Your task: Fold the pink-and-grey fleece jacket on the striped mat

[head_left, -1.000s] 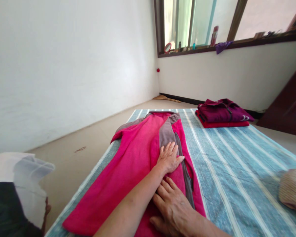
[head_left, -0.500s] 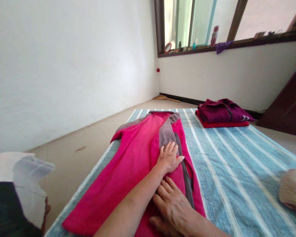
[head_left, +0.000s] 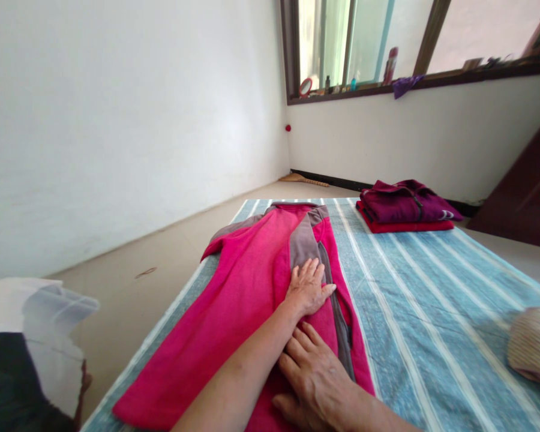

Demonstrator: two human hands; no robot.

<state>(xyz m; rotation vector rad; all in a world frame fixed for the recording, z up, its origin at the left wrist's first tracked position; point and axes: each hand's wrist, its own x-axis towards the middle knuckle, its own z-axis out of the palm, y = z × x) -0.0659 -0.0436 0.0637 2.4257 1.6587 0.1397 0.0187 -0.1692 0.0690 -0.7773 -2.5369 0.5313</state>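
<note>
A pink jacket [head_left: 225,300] with grey panels lies on the blue striped cloth, its collar at the far end. One sleeve is folded in over its right side, with a grey zip strip showing beside it. My left hand [head_left: 306,288] rests flat on this folded part, fingers spread and pointing away from me. Closer in, my right hand [head_left: 317,378] lies palm down on the jacket, just below the left wrist, with its fingers stretched out. Neither hand grips the fabric.
Folded purple and red garments [head_left: 409,207] are stacked at the far right of the striped cloth [head_left: 414,282]. A beige striped bundle [head_left: 535,348] sits at the right edge. White and dark items [head_left: 40,348] stand at the lower left. A broom [head_left: 303,179] lies by the wall.
</note>
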